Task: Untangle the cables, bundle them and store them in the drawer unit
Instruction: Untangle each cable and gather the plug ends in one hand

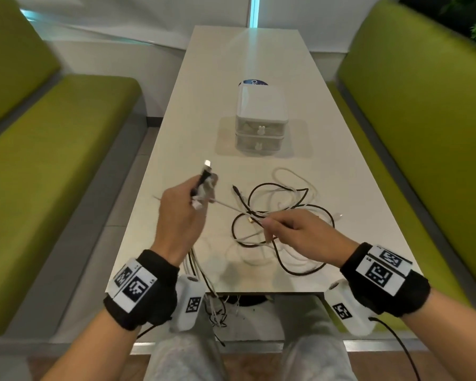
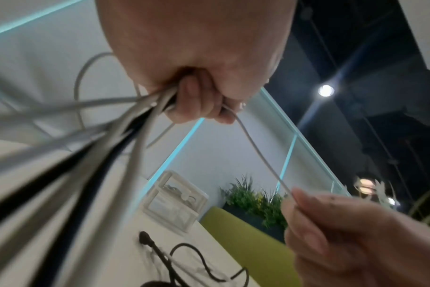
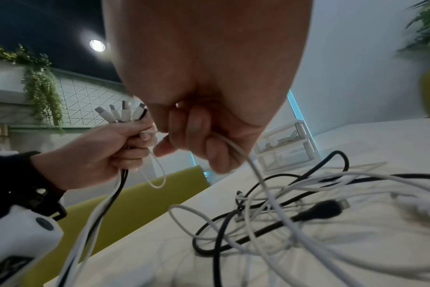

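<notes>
Head view: left hand [image 1: 180,213] — grip closed round a bunch of white and black cable ends [image 1: 204,182], plugs upward; right hand [image 1: 297,233] pinches a thin white cable [image 1: 231,207] stretched between both hands. Tangle of black and white cables [image 1: 280,213] on the pale worktop [image 1: 259,50]; translucent two-drawer plastic unit [image 1: 261,125] beyond, both drawers shut.

Left wrist view: cords trail from the fist.

Right wrist view: fingers [image 3: 197,128] curled on the white cable.

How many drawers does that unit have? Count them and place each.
2. The upper drawer sits just under the top of the drawer unit; the lower drawer is directly beneath it, at the table. Both are shut; no others seem hidden.
</notes>
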Tool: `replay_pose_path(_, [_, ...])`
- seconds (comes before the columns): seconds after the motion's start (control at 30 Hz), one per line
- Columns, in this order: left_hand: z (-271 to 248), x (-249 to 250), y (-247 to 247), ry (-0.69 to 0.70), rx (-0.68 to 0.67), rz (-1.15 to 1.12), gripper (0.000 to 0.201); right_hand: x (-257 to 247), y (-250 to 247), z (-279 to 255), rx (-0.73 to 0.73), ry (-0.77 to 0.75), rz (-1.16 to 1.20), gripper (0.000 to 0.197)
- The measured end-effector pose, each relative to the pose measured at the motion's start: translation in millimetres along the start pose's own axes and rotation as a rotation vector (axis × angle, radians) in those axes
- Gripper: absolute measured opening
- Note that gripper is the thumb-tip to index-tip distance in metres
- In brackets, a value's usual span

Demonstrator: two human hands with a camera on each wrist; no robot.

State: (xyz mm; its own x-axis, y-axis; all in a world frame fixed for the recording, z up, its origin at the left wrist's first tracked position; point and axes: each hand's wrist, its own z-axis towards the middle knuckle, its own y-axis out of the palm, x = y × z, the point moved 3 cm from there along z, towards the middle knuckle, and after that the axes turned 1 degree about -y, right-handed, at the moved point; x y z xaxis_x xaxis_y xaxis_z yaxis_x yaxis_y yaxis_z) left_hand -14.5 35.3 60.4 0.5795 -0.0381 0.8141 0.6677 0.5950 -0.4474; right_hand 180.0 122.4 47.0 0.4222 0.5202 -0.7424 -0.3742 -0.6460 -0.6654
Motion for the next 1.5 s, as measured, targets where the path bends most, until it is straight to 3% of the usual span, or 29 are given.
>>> replay_pose_path(0.1, [7,-6,-13,-0.159,0.169,-0.143,0.040,1,0,-3,-0.106,0.022,-0.006,0.034])
replay_pose_path(0.27, [9,-8,-19,-0.235,0.293,-0.321,0.045,6,-9,-3,-0.179,-0.018,-0.243,0.019])
replay_pose_path(0.33, [8,-9,-22,-0.226,0.336,-0.338,0.042,7,-17,-1,-0.123,0.034,-0.358,0.024])
replay_pose_path(0.4, [8,-8,-24,-0.175,0.325,-0.298,0.036,7,-27,1,0.035,0.083,-0.399,0.031])
replay_pose_path(0.47, [6,-3,-22,-0.112,0.282,-0.247,0.033,3,-34,3,0.218,0.099,-0.298,0.033])
replay_pose_path(0.53, [4,3,-20,-0.078,0.255,-0.211,0.034,-5,-38,4,0.292,0.090,-0.091,0.031])
replay_pose_path(0.7, [1,5,-17,-0.066,0.209,-0.170,0.033,-28,-37,-1,0.178,0.025,0.521,0.029])
replay_pose_path(0.9, [-2,2,-10,-0.126,0.170,-0.217,0.032,-38,-36,-5,0.117,-0.086,0.787,0.029])
replay_pose_path(1.0, [-3,0,-9,-0.101,0.158,-0.215,0.025,-34,-25,-4,-0.050,-0.045,0.655,0.026])
replay_pose_path(1.13, [-5,0,-10,-0.115,0.129,-0.283,0.033,-24,11,-13,-0.494,0.128,0.368,0.026])
replay_pose_path(1.23, [-8,5,-9,-0.116,0.111,-0.314,0.036,-21,32,-22,-0.679,0.120,0.116,0.022])
replay_pose_path(1.37, [-10,11,-4,-0.120,0.013,-0.351,0.035,-17,30,-17,-0.580,0.122,-0.044,0.023])
replay_pose_path(1.5, [-15,18,3,-0.075,-0.130,-0.365,0.030,-12,20,-6,-0.330,0.127,-0.146,0.017])
